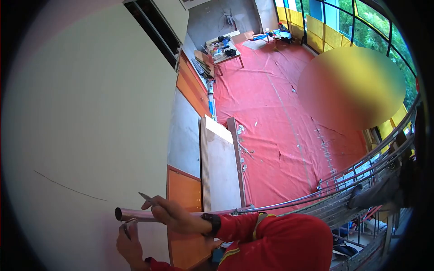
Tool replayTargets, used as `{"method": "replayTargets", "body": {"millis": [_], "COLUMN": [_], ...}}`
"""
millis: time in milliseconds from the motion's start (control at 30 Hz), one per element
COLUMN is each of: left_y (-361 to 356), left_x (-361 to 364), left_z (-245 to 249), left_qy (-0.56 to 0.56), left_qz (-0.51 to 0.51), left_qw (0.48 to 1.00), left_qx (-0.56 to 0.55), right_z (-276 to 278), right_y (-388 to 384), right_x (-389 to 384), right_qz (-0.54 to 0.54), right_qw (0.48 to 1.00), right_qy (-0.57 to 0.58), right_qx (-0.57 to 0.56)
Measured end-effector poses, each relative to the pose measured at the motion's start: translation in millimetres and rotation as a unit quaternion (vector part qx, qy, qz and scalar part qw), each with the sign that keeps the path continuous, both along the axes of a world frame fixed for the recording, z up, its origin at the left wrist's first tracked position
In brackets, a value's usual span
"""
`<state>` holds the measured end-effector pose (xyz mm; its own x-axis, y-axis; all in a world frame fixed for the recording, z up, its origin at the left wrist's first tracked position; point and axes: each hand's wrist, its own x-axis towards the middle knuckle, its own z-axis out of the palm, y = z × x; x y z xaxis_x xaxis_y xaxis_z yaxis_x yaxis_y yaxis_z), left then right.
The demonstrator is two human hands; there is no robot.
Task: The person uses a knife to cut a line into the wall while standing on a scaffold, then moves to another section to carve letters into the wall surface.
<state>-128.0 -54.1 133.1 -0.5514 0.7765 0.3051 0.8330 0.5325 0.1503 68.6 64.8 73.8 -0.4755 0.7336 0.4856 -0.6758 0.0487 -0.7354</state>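
Note:
In the head view, my right hand (174,217) comes in from the right, a dark watch on its wrist. Its fingers close around a slim grey pointed tool (145,198), like a pencil, aimed at the pale wall (99,117). Below it runs a round metal scaffold tube (142,217), its hollow end facing the wall. My left hand (129,247) is lower, just under the tube's end, fingers curled on a small dark and silvery item that I cannot make out. A thin dark curved line (70,185) crosses the wall to the left of both hands.
A bent knee in red trousers (294,241) fills the bottom middle. Scaffold rails and a metal platform (339,221) curve along the right. Far below, red sheeting (271,135) covers the floor, with leaning boards (221,167) and a cluttered table (223,49). Yellow panels (323,34) line the windows.

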Motion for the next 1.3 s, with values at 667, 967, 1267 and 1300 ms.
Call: {"method": "replayTargets", "body": {"millis": [667,967,1267,1300], "left_y": [-4.7,-8.7,-8.9,-9.3], "left_x": [16.1,28.9,22.0,21.0], "left_z": [8.0,21.9,4.5,2.1], "left_qy": [0.060,0.103,0.077,0.082], "left_qz": [-0.010,-0.032,-0.056,-0.059], "left_qw": [0.997,0.992,0.994,0.994], "left_qx": [0.044,0.058,0.048,0.046], "right_z": [83.6,347.1,419.1,416.0], "right_y": [46.1,119.8,118.5,118.3], "right_x": [-51.5,-184.2,-222.8,-224.5], "right_qz": [-0.098,-0.349,-0.417,-0.427], "right_qw": [0.969,0.799,0.755,0.745], "right_qy": [-0.108,0.050,-0.060,-0.055], "right_qx": [0.199,0.486,0.503,0.510]}}
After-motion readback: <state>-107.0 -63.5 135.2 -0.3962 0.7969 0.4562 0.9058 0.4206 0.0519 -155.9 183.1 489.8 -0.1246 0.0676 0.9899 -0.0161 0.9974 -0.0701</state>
